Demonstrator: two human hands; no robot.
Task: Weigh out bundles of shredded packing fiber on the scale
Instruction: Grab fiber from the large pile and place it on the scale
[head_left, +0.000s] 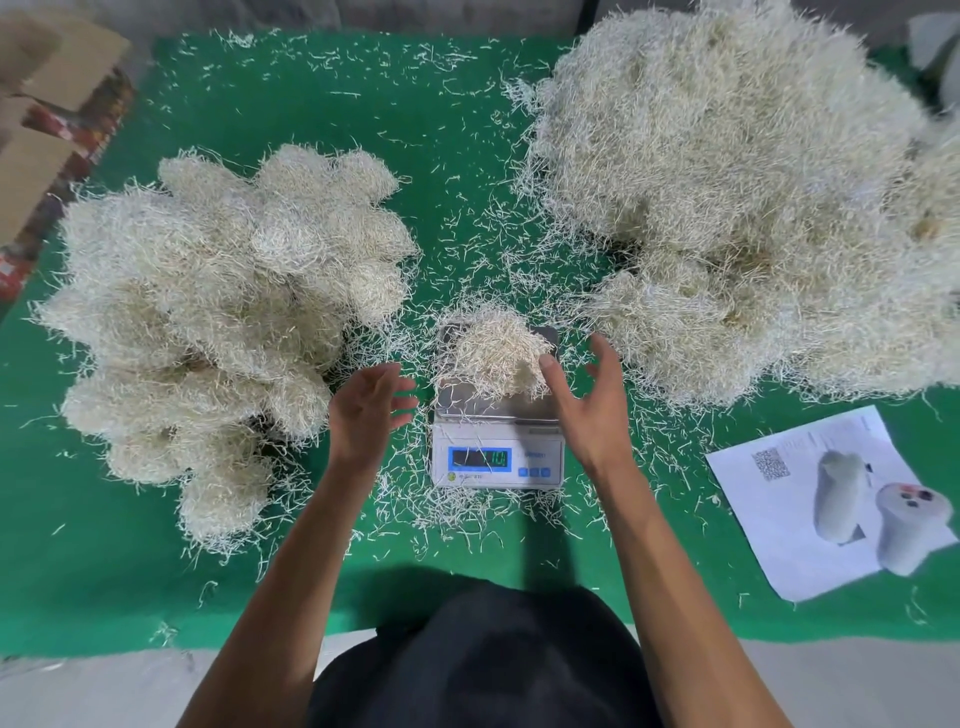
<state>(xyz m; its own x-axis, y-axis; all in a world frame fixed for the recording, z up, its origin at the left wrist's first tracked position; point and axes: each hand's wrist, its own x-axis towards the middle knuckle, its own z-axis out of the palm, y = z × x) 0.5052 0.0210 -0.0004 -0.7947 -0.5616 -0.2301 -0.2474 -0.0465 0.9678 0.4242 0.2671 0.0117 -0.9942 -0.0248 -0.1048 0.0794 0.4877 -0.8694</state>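
A small white digital scale with a lit blue display stands at the middle of the green table cover. A loose bundle of pale shredded fiber lies on its steel pan. My right hand hovers at the bundle's right edge, fingers spread and relaxed, the thumb tip touching the fiber. My left hand floats just left of the scale with fingers straight and holds nothing.
Several rounded fiber bundles are heaped on the left. A big loose fiber mound fills the right. A printed sheet with a white cup on it lies at front right. Cardboard boxes stand at far left. Stray shreds litter the cover.
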